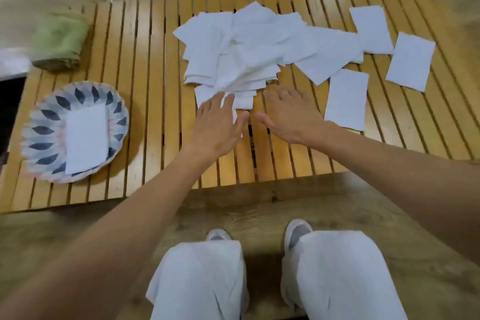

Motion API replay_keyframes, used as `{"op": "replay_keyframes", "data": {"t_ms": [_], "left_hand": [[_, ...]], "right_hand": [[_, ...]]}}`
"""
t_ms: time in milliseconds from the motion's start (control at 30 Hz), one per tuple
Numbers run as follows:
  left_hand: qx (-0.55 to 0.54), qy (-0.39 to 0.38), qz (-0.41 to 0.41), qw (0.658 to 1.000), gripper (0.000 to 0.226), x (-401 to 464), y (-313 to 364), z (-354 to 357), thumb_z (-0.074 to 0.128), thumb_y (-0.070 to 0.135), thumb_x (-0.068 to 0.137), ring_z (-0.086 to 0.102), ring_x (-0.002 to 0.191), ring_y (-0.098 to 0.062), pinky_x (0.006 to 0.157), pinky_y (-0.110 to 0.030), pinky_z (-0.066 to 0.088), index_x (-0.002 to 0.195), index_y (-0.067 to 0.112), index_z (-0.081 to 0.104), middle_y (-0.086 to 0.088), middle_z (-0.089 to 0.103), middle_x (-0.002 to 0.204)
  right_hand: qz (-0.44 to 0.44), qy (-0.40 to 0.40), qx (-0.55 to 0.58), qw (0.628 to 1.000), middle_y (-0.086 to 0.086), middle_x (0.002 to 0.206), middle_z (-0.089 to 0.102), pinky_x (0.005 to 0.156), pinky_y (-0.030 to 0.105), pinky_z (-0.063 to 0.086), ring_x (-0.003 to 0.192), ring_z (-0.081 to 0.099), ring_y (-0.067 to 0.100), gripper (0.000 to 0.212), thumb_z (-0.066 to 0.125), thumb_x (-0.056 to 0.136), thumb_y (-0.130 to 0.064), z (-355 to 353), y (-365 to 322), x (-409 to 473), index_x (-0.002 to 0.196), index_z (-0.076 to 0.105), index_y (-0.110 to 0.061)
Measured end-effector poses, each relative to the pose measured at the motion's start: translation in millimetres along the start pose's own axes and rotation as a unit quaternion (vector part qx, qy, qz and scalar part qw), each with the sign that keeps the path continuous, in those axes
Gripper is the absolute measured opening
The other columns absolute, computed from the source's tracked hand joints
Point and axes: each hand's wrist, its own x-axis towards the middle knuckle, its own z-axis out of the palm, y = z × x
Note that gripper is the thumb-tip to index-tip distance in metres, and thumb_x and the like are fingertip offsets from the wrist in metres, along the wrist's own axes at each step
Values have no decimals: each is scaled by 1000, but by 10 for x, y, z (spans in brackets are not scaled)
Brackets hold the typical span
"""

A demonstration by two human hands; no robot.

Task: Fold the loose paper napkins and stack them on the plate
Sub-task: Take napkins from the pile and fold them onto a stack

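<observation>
— Head view first: where are the napkins?

— Most lie in a loose white napkin pile (239,47) near the middle of the slatted wooden surface (145,60), toward its far edge. Three single napkins sit flat to the right of it: one (371,30) near the far edge touching the heap, one (411,61) out toward the right edge, and one (346,99) closer to the near edge.

— And the plate?

— The patterned plate (41,130) is by the near left corner, with a folded napkin (87,138) lying in it.

— What are the hands doing?

— The left hand (215,125) lies flat with straight fingers, its fingertips on the nearest napkin (241,101) at the pile's near edge; that grip is wide open, closed round nothing. The right hand (292,114) is spread just beside it, palm down, fingers relaxed and holding nothing; whether it touches the wood I cannot tell.

— Anything else there?

— A folded green cloth (59,41) sits near the far left corner.
</observation>
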Motion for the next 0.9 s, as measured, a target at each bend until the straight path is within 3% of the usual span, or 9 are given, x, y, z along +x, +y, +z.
{"op": "replay_keyframes", "data": {"t_ms": [167, 467, 600, 900], "left_hand": [[23, 57, 29, 998, 58, -91, -183, 649, 40, 46, 103, 20, 150, -28, 122, -44, 19, 151, 13, 33, -12, 27, 161], [43, 101, 28, 994, 59, -456, -178, 893, 28, 45, 104, 11, 153, -25, 125, -42, 7, 155, 14, 25, -9, 18, 164], [61, 79, 1, 995, 64, -517, -135, 877, 21, 47, 103, 1, 154, -22, 125, -41, -1, 158, 14, 14, -8, 7, 167], [99, -3, -14, 995, 70, -587, -100, 871, 10, 52, 103, -14, 153, -25, 124, -43, -7, 159, 12, -4, -9, -13, 166]], "right_hand": [[-33, 43, 11, 998, 13, 166, 18, 123, 49, 17, 154, 11, 31, 69, 28, 101, -62, 586, 22, -13, 157, 25, -22], [-26, 45, 1, 999, 3, 169, -9, 126, 45, 1, 154, -13, 25, 77, 14, 99, -68, 951, -65, -360, 161, 1, -24], [-16, 35, -8, 999, 3, 167, -17, 125, 46, -5, 153, -20, 25, 79, 8, 98, -69, 1026, -101, -484, 161, -5, -22], [-15, 15, -5, 1000, 5, 168, -14, 125, 45, -4, 154, -15, 27, 82, 10, 98, -69, 982, -157, -649, 161, -6, -19]]}}
